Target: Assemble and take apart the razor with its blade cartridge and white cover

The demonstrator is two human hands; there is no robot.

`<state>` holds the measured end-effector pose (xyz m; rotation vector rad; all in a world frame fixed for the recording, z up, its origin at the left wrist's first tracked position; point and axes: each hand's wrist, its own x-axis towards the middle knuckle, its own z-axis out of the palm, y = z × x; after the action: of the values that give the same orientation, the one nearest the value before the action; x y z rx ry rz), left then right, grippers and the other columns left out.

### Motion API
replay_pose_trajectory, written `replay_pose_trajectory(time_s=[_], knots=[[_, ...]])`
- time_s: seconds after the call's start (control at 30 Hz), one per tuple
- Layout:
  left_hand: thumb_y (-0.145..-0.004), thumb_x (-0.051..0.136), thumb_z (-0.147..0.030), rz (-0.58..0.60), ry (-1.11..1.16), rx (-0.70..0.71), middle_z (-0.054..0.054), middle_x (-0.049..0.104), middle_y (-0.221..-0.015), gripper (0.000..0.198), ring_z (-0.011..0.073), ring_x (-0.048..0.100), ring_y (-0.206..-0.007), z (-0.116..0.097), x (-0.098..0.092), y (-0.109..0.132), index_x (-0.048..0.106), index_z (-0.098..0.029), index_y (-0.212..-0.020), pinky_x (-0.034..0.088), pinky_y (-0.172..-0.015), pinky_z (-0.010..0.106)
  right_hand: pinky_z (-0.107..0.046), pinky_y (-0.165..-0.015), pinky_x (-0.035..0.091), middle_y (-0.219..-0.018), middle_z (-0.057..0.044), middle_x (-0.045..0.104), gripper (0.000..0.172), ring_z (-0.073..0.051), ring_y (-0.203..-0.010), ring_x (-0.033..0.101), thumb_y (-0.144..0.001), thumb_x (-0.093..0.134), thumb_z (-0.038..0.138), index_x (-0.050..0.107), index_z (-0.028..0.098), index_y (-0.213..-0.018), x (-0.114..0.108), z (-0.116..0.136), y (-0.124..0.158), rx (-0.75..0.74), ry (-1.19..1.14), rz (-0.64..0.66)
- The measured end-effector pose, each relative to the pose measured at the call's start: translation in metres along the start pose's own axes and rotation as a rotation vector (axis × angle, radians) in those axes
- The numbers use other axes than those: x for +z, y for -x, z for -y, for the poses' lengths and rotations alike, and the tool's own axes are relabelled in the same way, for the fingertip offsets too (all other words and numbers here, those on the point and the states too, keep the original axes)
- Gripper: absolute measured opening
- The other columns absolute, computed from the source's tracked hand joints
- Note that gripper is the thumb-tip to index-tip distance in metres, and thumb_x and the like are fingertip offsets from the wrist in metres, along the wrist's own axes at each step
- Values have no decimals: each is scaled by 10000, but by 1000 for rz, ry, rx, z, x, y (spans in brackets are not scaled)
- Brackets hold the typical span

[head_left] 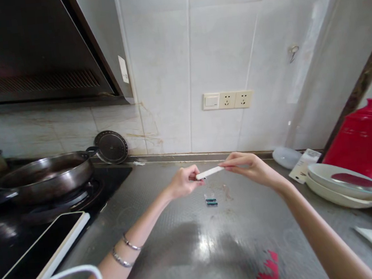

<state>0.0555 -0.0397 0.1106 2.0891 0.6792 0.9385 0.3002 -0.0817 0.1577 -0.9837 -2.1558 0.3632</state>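
Between my two hands is a slim white bar [210,172], held slightly tilted above the steel counter, its right end higher. My left hand [185,182] is closed at the bar's left end, thumb and fingers pinched together. A small dark bit shows under those fingertips, too small to name. At the other end, my right hand [246,166] pinches the bar between thumb and fingers. Below them on the counter lie two small dark, teal-banded cylinders [211,202] that look like batteries, side by side.
To the left, a steel pan [46,172] sits on the black stove [111,181], with a phone [36,259] and white cable [86,267] nearer. White bowls [341,181], a card package [303,165] and a red container [365,135] stand right. Above left hangs a range hood [39,52].
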Motion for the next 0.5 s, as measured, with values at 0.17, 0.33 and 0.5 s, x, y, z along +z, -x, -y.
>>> replay_pose_trajectory(time_s=[0.17, 0.33, 0.5], knots=[[-677, 648, -195, -6, 46, -20, 61, 674, -761, 186, 158, 644, -736, 2, 0, 0, 475, -137, -711, 480, -669, 253, -292, -715, 437, -853, -70, 629, 348, -184, -781, 574, -795, 530, 449, 687, 215, -999, -4, -3, 2, 51, 9, -41], [-676, 649, -204, 4, 33, -15, 60, 679, -759, 181, 155, 641, -715, -1, 0, 0, 481, -140, -703, 477, -651, 255, -282, -704, 442, -860, -66, 630, 338, -178, -781, 577, -804, 525, 433, 678, 225, -1022, -1, 10, 1, 12, -34, -1], [-671, 654, -209, -12, 32, -13, 53, 674, -749, 189, 149, 637, -709, -2, -1, 0, 483, -137, -704, 477, -657, 252, -289, -710, 447, -853, -67, 639, 353, -184, -778, 588, -795, 526, 453, 692, 209, -989, -3, -2, 1, 31, 10, -22]])
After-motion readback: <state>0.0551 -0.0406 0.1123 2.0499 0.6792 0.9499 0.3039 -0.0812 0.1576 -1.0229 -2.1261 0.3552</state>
